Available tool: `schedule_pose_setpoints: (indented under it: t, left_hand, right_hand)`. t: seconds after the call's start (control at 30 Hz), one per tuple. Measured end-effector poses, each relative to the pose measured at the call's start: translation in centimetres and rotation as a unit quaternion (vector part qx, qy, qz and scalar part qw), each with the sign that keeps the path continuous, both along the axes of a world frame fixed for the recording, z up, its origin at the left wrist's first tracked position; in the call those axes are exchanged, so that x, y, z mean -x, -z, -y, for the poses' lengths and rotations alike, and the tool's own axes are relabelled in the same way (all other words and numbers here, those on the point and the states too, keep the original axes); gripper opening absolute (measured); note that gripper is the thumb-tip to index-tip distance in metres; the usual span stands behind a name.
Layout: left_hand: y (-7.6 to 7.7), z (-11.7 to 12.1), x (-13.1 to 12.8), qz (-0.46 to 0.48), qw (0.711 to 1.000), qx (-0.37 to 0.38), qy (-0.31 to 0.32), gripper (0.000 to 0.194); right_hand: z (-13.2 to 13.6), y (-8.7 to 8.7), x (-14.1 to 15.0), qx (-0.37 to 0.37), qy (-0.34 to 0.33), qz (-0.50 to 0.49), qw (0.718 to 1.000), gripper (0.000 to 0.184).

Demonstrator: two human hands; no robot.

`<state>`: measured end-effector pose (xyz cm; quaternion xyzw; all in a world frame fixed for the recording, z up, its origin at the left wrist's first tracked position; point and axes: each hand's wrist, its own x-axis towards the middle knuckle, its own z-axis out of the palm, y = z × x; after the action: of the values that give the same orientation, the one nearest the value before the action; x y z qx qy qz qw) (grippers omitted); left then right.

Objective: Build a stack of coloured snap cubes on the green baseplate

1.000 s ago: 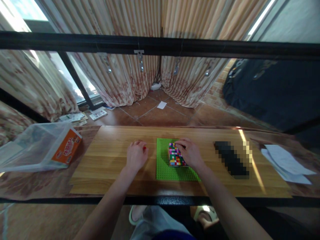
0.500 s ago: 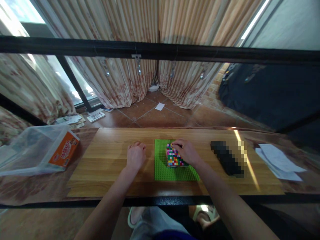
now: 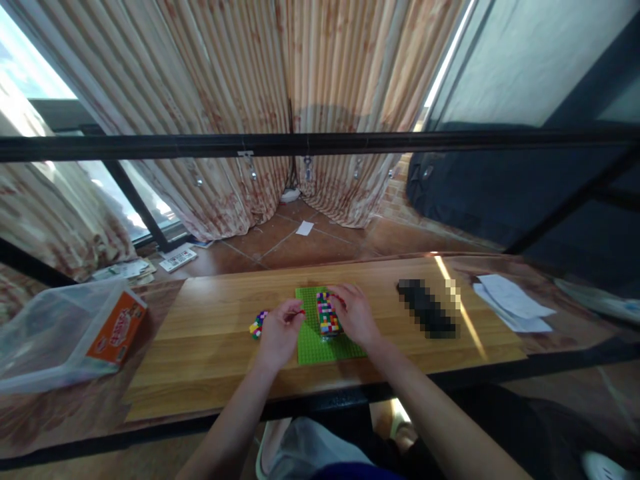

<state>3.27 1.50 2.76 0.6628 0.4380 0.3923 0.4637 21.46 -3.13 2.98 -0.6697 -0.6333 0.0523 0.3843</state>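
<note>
A green studded baseplate (image 3: 311, 348) lies on the wooden tabletop, and on it stands a block of small multicoloured toy bricks (image 3: 327, 319). Left of the plate, my left hand (image 3: 281, 332) pinches a small red toy brick (image 3: 302, 312) over the plate's left edge. My right hand (image 3: 356, 317) is closed over the block's right side, with its fingertips at the far top part. A bit of red shows by those fingers, but what they grip is hidden. Beside my left hand lies a small pile of loose bricks (image 3: 257, 325), partly covered by it.
A clear plastic bin (image 3: 60, 327) with an orange label stands left of the tabletop (image 3: 200, 360). A pixelated black object (image 3: 427, 308) lies to the right, with white papers (image 3: 515, 301) beyond it. A black bar (image 3: 320, 143) crosses above the table's far side.
My left hand has moved toward the plate and now pinches a red brick; the loose pile beside it has come into view. My right hand stays at the block. The camera view has shifted.
</note>
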Motion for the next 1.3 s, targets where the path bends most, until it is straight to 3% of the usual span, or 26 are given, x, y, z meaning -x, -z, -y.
schedule_pose_setpoints:
  t: [0.1, 0.27, 0.6, 0.73, 0.87, 1.07, 1.3]
  left_hand:
    - [-0.4, 1.1, -1.0, 0.107, 0.988, 0.11, -0.006, 0.023]
    - [-1.6, 2.9, -2.3, 0.238, 0.939, 0.247, 0.024, 0.025]
    - [-2.1, 4.0, -3.0, 0.314, 0.88, 0.353, 0.041, 0.031]
    - [-1.9, 4.2, -3.2, 0.303, 0.89, 0.337, 0.046, 0.027]
    - [-1.4, 3.7, -2.6, 0.247, 0.925, 0.289, 0.02, 0.023]
    - [-0.2, 1.3, 0.9, 0.134, 0.973, 0.171, -0.071, 0.022]
    - [2.3, -1.6, 5.1, 0.019, 0.987, 0.086, -0.133, 0.029]
  right_hand:
    - [2.2, -0.7, 1.2, -0.054, -0.04, -0.05, 0.996, 0.026]
    - [4.2, -1.5, 2.2, -0.073, -0.084, -0.077, 0.991, 0.021]
    - [4.7, -1.5, 2.1, -0.082, -0.087, -0.065, 0.991, 0.018]
    - [4.6, -1.2, 1.8, -0.066, -0.096, -0.056, 0.992, 0.018]
    - [3.6, -0.4, 0.5, -0.033, -0.049, -0.091, 0.994, 0.019]
    - [0.5, 0.6, -1.7, 0.0, 0.018, -0.144, 0.989, 0.017]
    - [-2.0, 0.9, -2.6, 0.046, 0.015, -0.1, 0.994, 0.016]
